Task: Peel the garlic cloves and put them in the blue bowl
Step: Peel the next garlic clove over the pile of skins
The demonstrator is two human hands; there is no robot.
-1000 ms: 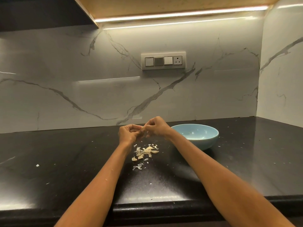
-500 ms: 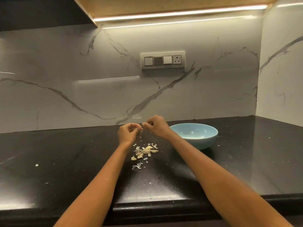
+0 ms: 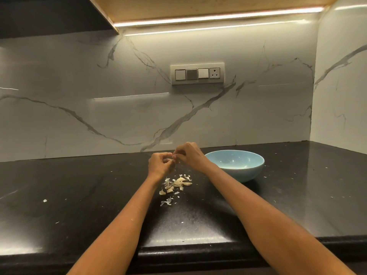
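Both hands meet above the black worktop [image 3: 79,195], raised a little off it, roughly midway along and closer to the back edge than the front. The left hand [image 3: 159,165] has its fingers curled inward with the tips bunched together; the right hand [image 3: 188,154] is curled too, its fingertips touching those of the left. They pinch something small between them, presumably a garlic clove [image 3: 174,160], but the fingers cover nearly all of it and only a pale speck shows where the tips meet, so whether skin remains on it cannot be told.

Just in front of the hands, on the worktop, lies a small heap of garlic cloves [image 3: 176,183] mixed with papery skins [image 3: 166,202]; at this size peeled pieces and loose skin are hard to separate. A few white flecks are scattered farther off across the dark surface.

The blue bowl [image 3: 236,171] stands on the worktop just right of the right hand, towards the back edge. The right wrist overlaps its left rim. The part of its inside that shows has only light reflections; its near inner wall is hidden by its own rim.

On the marble wall behind sits a switch panel [image 3: 197,74]. Both forearms run out of the picture at the bottom.
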